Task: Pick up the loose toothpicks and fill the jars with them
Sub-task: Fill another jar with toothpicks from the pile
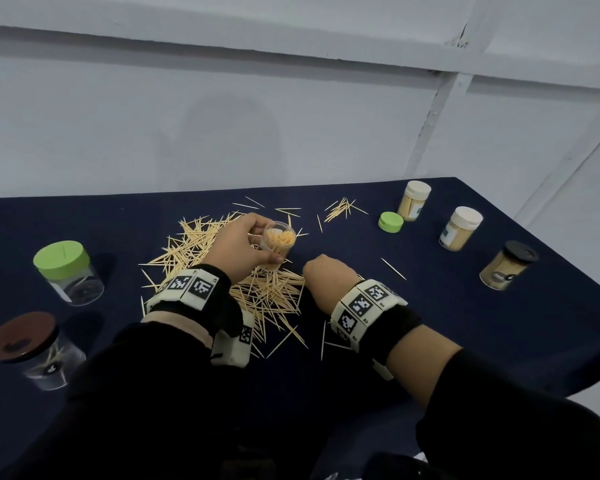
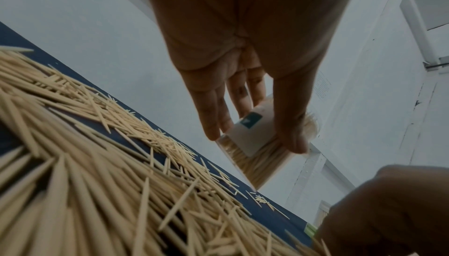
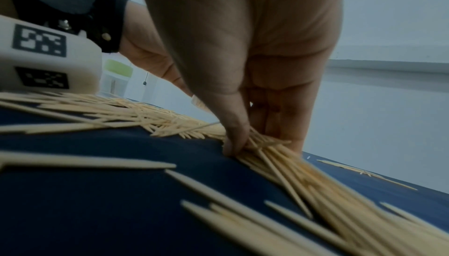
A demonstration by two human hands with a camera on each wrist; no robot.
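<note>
A pile of loose toothpicks (image 1: 222,271) lies spread over the dark blue cloth (image 1: 465,323) in the middle of the table. My left hand (image 1: 243,244) grips an open clear jar (image 1: 278,244), nearly full of toothpicks, tilted above the pile; the same jar (image 2: 257,145) shows a white label between my fingers. My right hand (image 1: 326,275) is down on the right edge of the pile, and its thumb and fingers (image 3: 243,143) pinch a bunch of toothpicks (image 3: 274,154) against the cloth.
A loose green lid (image 1: 390,222) lies at the back. Three capped, filled jars stand at the right: two white-capped (image 1: 413,200) (image 1: 460,228) and one black-capped (image 1: 508,266). At the left stand a green-lidded jar (image 1: 68,271) and a brown-lidded jar (image 1: 32,351), both nearly bare inside.
</note>
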